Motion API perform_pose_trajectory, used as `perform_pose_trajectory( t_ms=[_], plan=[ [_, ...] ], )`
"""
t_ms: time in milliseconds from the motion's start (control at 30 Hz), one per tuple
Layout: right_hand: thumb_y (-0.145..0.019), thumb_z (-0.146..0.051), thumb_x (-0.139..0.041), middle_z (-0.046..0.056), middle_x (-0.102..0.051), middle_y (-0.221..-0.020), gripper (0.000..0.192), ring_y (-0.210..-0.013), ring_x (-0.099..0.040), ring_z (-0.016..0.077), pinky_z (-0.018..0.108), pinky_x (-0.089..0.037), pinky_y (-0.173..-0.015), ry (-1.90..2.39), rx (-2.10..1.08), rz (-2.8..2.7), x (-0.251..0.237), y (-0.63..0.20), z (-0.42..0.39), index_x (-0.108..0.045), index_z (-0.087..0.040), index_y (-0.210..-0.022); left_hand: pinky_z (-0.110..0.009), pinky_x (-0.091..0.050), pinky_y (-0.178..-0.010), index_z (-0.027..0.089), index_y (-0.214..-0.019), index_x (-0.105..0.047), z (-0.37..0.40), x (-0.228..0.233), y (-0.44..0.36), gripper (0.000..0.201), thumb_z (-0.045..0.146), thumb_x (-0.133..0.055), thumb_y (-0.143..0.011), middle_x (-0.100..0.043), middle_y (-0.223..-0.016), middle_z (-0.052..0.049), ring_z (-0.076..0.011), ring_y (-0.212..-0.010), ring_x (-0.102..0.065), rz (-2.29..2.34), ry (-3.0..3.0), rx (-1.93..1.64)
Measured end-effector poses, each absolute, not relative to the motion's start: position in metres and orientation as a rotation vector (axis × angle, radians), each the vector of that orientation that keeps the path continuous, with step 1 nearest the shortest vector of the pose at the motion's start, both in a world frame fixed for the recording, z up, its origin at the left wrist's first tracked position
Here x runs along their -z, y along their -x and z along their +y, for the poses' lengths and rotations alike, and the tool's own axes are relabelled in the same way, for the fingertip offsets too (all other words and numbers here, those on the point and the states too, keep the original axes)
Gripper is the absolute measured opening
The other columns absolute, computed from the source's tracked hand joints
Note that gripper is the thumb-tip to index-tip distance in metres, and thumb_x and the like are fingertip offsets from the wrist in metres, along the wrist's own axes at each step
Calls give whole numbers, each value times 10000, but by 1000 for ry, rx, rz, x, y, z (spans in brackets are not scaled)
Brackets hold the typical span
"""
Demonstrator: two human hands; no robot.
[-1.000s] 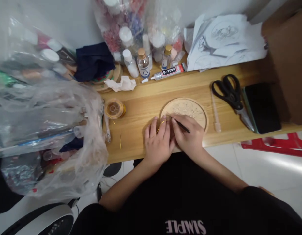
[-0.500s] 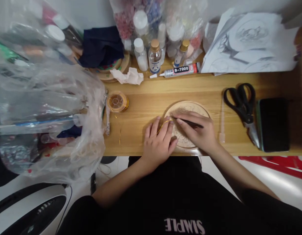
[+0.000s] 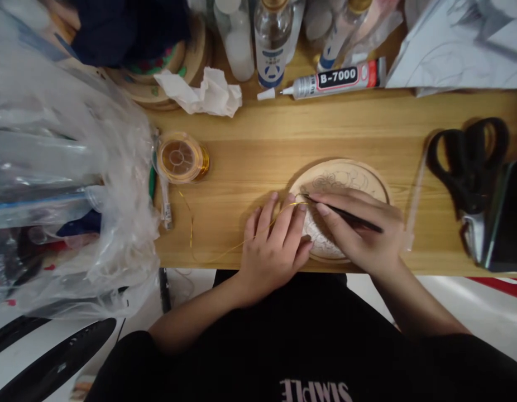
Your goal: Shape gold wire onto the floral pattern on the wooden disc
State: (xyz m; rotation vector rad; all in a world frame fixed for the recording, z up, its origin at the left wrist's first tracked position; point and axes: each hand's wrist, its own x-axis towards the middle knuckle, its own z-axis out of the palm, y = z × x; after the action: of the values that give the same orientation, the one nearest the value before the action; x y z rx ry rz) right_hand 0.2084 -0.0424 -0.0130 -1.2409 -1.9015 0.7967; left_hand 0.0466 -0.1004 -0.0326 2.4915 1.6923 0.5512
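My left hand [image 3: 271, 243] lies flat with fingers stretched out, its fingertips at the left edge of a round wooden disc [image 3: 384, 195] with line drawings on it. A thin gold wire [image 3: 227, 252] runs from the left of the table across these fingers to the disc. Slim black tweezers [image 3: 354, 219] are pinched in my right hand [image 3: 367, 229], which rests over the disc. Their tip meets the disc's upper left part, close to the wire's end. The right palm covers part of the drawing.
A spool of gold wire [image 3: 183, 158] stands on the left beside plastic bags [image 3: 124, 195]. At the back are crumpled tissue [image 3: 204, 95], a bottle [image 3: 273, 44], a glue tube [image 3: 338, 79] and paper sheets [image 3: 472, 50]. Scissors [image 3: 468, 162] and a phone [image 3: 510, 223] lie right.
The view has come closer to the table. More gold wire now shows, trailing left of my left hand. Both hands keep nearly the same place on the disc.
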Motion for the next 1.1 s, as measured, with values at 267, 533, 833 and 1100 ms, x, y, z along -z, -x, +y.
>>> perform_pose_trajectory(
  t_ms=[267, 533, 833, 1100],
  plan=[
    [-815, -82, -662, 60, -750, -998, 275, -886, -715, 164, 304, -590, -787, 1265, -742, -1937, 13, -211, -44, -711, -210, -1054, -449, -362, -1012, 76, -1290, -579, -100, 31, -47, 470, 370, -392, -974, -624, -1319, -110, -324, -1261, -535, 1676, -2552, -499],
    [-822, -83, -654, 47, -752, -975, 231, -884, -714, 161, 306, -590, -810, 1341, -738, -1907, 11, -206, -48, -718, -206, -1007, -450, -357, -1026, 77, -1296, -577, -100, 31, -46, 477, 372, -390, -972, -623, -1320, -111, -325, -1268, -530, 1672, -2558, -493],
    [-823, -122, -659, 23, -758, -938, 222, -885, -723, 202, 356, -617, -809, 1516, -572, -1737, 13, -188, -62, -726, -251, -991, -458, -345, -1047, 70, -1324, -556, -101, 32, -45, 497, 389, -403, -974, -607, -1339, -123, -330, -1286, -518, 1640, -2549, -474],
    [-820, -136, -667, 33, -750, -1009, 263, -918, -717, 204, 364, -608, -837, 1414, -700, -1826, 11, -199, -54, -723, -264, -1044, -454, -347, -1048, 91, -1318, -565, -101, 32, -44, 490, 402, -425, -967, -604, -1345, -113, -323, -1292, -516, 1643, -2539, -474]
  ],
)
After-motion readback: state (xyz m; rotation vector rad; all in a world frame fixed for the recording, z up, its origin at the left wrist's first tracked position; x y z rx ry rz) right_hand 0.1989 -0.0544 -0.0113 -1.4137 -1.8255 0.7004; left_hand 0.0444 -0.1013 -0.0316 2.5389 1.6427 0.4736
